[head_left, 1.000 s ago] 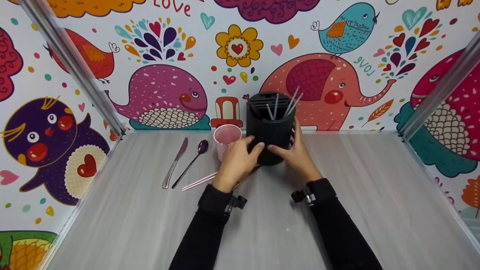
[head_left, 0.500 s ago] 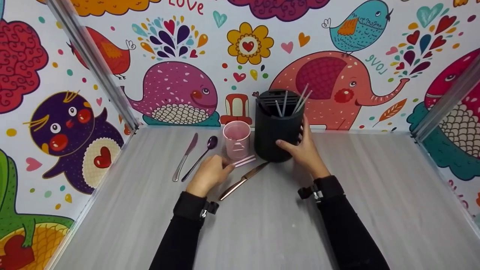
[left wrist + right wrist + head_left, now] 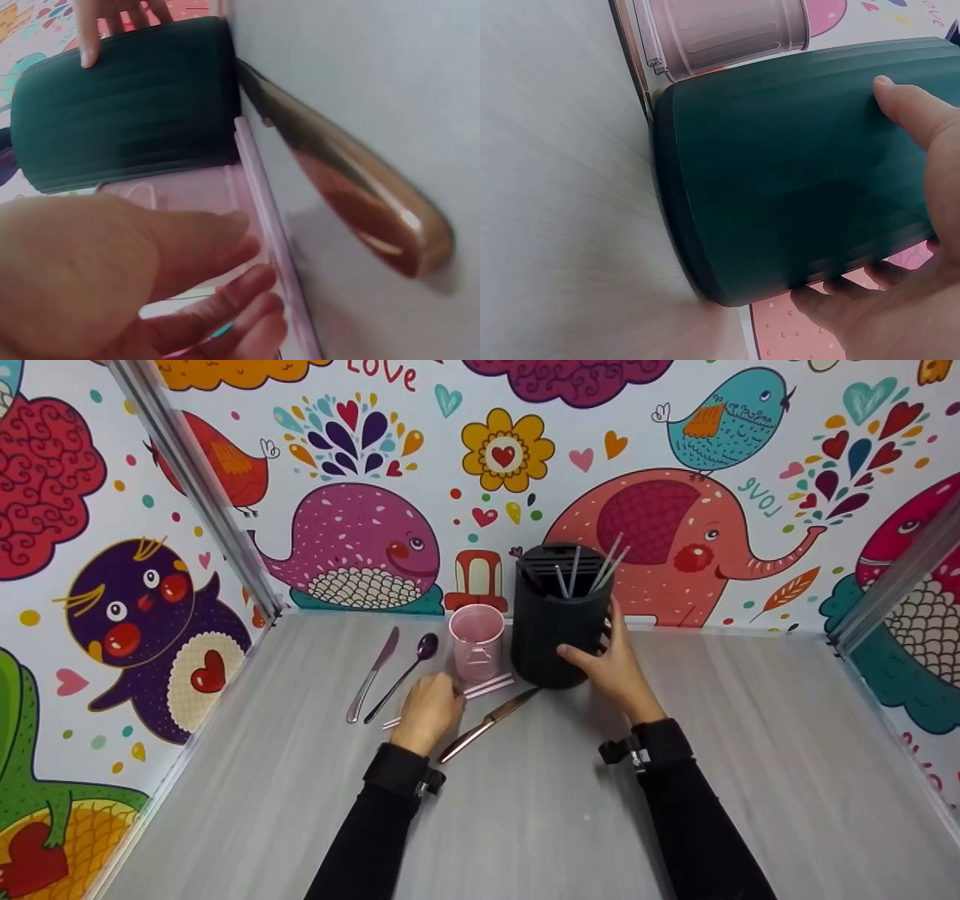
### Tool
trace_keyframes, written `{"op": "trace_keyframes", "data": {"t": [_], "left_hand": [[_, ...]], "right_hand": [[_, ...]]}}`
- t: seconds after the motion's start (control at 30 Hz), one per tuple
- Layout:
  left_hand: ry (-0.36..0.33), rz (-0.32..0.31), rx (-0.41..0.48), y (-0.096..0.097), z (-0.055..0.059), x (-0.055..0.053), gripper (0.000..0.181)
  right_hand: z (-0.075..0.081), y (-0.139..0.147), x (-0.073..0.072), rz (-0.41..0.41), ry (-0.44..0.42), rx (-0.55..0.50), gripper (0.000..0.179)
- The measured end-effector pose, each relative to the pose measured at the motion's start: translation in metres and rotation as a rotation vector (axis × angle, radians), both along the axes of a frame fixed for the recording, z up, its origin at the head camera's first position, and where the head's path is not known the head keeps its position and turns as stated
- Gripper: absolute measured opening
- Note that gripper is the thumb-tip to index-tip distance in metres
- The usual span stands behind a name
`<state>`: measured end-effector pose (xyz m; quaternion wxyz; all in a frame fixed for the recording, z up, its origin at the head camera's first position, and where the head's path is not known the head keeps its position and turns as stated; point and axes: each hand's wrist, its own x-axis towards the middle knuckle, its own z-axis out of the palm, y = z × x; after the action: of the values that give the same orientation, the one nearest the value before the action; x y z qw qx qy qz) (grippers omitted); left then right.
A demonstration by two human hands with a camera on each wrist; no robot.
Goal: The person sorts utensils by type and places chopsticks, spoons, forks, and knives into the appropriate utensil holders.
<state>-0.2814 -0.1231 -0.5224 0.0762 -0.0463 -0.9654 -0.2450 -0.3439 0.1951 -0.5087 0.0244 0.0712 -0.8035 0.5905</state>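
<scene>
In the head view a black cylindrical utensil holder (image 3: 559, 637) stands upright at the back, several thin grey sticks (image 3: 592, 570) rising from its slotted top. My right hand (image 3: 619, 675) grips its right side, thumb across the front and fingers round behind. A pair of pink chopsticks (image 3: 491, 686) lies on the table before a pink cup (image 3: 478, 641). My left hand (image 3: 431, 709) is over their middle, hiding part of them. The left wrist view shows its fingers loosely bent beside the chopsticks (image 3: 262, 202), pinching nothing. A copper-coloured knife (image 3: 487, 727) lies just right of this hand.
Left of the cup lie a silver knife (image 3: 373, 675) and a dark purple spoon (image 3: 403, 675). Patterned wall panels (image 3: 360, 547) close off the back and sides of the grey table (image 3: 540, 810). A metal post (image 3: 199, 495) stands at the left corner.
My left hand has let go of the utensil holder and come down left to the chopsticks, then shifted slightly right. My right hand has kept its grip. The head view has turned a little.
</scene>
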Motion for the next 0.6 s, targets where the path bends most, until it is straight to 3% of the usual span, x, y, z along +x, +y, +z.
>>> {"op": "trace_keyframes", "data": {"t": [0.1,0.13,0.33,0.43,0.6], "left_hand": [[0.039,-0.014,-0.019,-0.001,-0.008,-0.004,0.019],[0.031,-0.004,-0.036,0.002,-0.004,-0.002,0.015],[0.040,0.004,-0.067,-0.010,-0.062,-0.040,0.009],[0.025,0.006,-0.067,-0.013,-0.077,-0.050,0.012],[0.061,0.010,-0.090,-0.010,-0.083,-0.051,0.020]], "right_hand": [[0.001,0.000,0.001,0.000,0.004,0.006,0.122],[0.002,0.000,0.001,-0.001,0.003,0.007,0.122],[0.003,0.001,0.001,0.007,0.000,0.001,0.123],[0.002,0.001,0.000,0.006,-0.012,0.010,0.124],[0.002,0.002,-0.001,0.003,-0.027,0.025,0.126]]}}
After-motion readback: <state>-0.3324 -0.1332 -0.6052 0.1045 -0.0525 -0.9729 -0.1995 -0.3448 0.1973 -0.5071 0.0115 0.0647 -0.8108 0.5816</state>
